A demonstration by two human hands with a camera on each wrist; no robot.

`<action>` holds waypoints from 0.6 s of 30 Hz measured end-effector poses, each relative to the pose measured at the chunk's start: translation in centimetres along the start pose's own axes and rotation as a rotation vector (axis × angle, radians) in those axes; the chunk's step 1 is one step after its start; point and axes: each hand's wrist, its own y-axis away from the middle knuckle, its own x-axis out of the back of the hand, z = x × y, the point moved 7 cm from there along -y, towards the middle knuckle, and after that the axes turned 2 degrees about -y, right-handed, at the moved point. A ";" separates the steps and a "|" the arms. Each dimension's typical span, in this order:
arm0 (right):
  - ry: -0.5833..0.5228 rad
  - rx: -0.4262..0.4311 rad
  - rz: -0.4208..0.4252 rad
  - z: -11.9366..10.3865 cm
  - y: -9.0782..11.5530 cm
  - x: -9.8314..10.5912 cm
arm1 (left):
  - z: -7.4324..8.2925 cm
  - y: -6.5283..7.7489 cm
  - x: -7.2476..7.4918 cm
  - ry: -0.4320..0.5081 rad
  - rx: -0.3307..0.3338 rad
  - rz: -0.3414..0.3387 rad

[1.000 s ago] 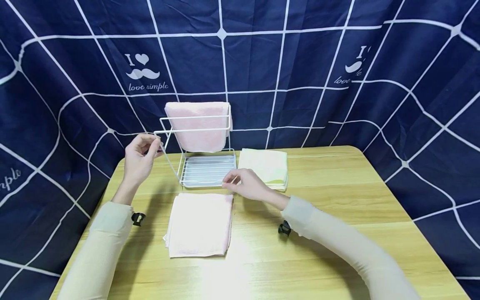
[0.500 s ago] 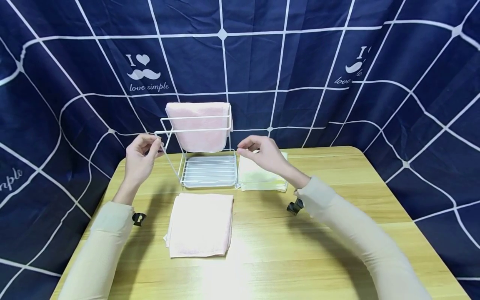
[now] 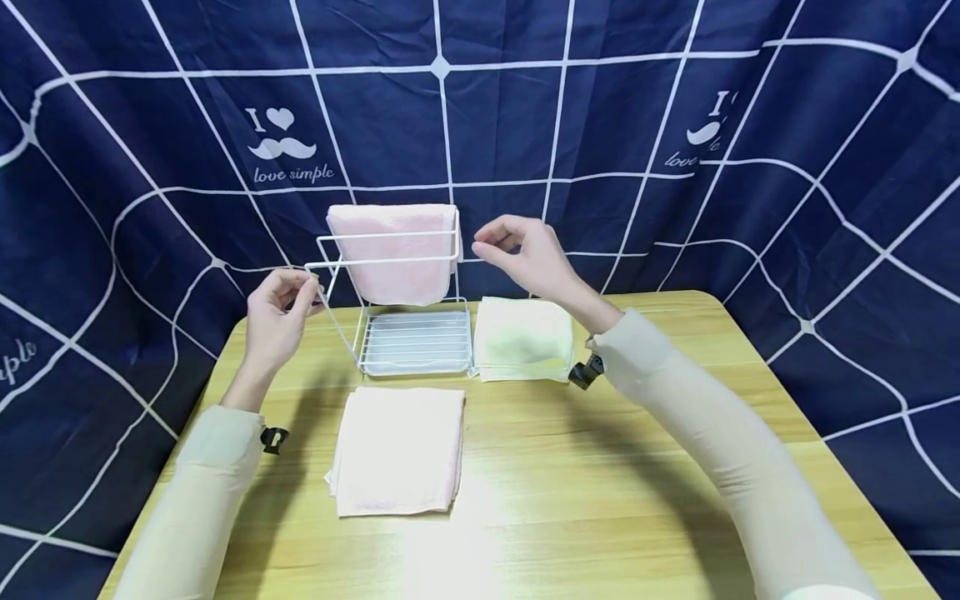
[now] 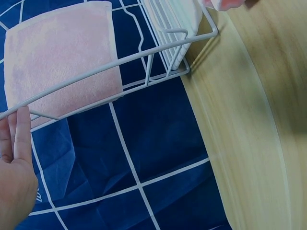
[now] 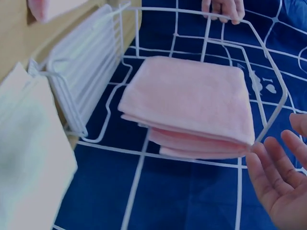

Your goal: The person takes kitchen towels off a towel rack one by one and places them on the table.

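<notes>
A white wire rack (image 3: pixel 416 343) stands on the table, with a folded pink towel (image 3: pixel 393 283) draped over its back upper bar. My left hand (image 3: pixel 277 312) pinches the rack's front upper corner on the left; the left wrist view shows its fingers (image 4: pixel 21 134) against the white bar. To the right of the hanging towel, my right hand (image 3: pixel 528 254) is raised with its fingers loosely bent and nothing in them. In the right wrist view its fingertips (image 5: pixel 256 160) come close to the towel's corner and the rack's bar.
In front of the rack lies a folded pink towel stack (image 3: pixel 401 450). A pale yellow-green folded towel stack (image 3: pixel 523 337) sits at the rack's right side, under the raised right hand. A dark blue checked curtain (image 3: pixel 495 125) surrounds the wooden table (image 3: pixel 637 467).
My right hand has risen from the rack's front right corner, past the yellow-green towels, up beside the hanging pink towel. The left hand keeps its grip on the rack.
</notes>
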 end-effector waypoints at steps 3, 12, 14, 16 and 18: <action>0.009 0.029 0.002 -0.7 -1.2 0.1 | 0.0 0.1 0.1 0.001 -0.002 -0.003; -0.044 0.131 -0.071 -2.0 -4.3 0.2 | 0.0 -0.1 -0.1 -0.002 -0.001 -0.007; -0.051 0.130 -0.074 -2.2 -4.9 0.0 | 0.0 -0.1 -0.1 -0.005 -0.003 -0.005; -0.063 0.130 -0.080 -2.3 -5.5 -0.4 | 0.0 0.0 0.0 -0.007 -0.005 -0.006; -0.069 0.145 -0.085 -2.4 -5.9 -0.8 | 0.0 0.1 0.1 -0.008 -0.005 -0.007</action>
